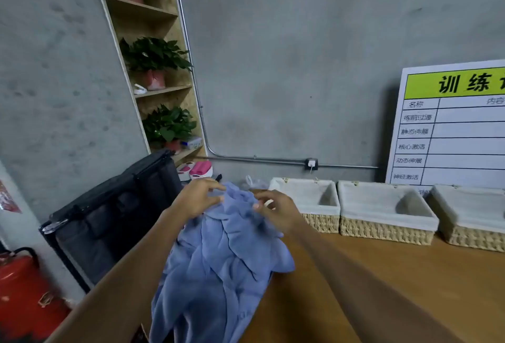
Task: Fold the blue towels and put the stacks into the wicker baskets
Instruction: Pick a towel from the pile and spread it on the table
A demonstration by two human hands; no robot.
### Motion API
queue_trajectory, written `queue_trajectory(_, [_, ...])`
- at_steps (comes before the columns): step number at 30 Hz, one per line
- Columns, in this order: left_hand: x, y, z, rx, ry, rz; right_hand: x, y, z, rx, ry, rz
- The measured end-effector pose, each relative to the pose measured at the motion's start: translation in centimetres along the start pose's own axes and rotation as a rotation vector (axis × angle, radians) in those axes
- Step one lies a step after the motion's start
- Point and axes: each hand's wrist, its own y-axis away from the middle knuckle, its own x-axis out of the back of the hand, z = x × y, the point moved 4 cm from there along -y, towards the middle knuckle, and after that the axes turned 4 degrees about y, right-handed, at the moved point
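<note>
A crumpled blue towel (224, 255) hangs bunched over the left end of the wooden table (369, 288). My left hand (196, 200) pinches its top edge on the left. My right hand (278, 213) pinches the same edge on the right, a short way apart. Three wicker baskets with white cloth liners stand in a row along the back wall: the left basket (308, 200), the middle basket (382, 214) and the right basket (472, 219), cut by the frame edge. All three look empty.
A black fabric hamper (114, 214) stands left of the table. A red fire extinguisher (21, 288) sits at the lower left. A shelf with potted plants (155, 69) is behind. A white chart board (453, 124) leans on the wall behind the baskets.
</note>
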Motion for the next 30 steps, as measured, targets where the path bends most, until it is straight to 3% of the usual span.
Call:
queue_trajectory(4, [-1.8,-1.3,-0.3,-0.049,-0.063,-0.038,-1.5,-1.6,1.8,-0.092,0.125,0.012])
queue_trajectory(8, [-3.5,-1.1,-1.0,-0.059,-0.100,-0.068,-3.0,-2.3,4.2,-0.161,0.204,-0.099])
queue_trajectory(14, [-0.9,-0.6,0.7,0.054,0.070,-0.104,-0.7,-2.3,3.0,-0.132,0.024,-0.049])
queue_trajectory(19, [1.4,-0.5,4.5,0.141,0.221,-0.229,4.6,-2.3,-1.5,0.053,-0.086,0.019])
queue_trajectory(23, [1.6,-2.6,9.3,-0.028,0.256,0.025,10.2,-1.3,-4.8,0.198,-0.015,-0.001])
queue_trajectory(30, [-4.1,-6.7,20.2,-0.185,0.278,-0.154,21.6,2.0,-3.8,0.222,0.154,0.057])
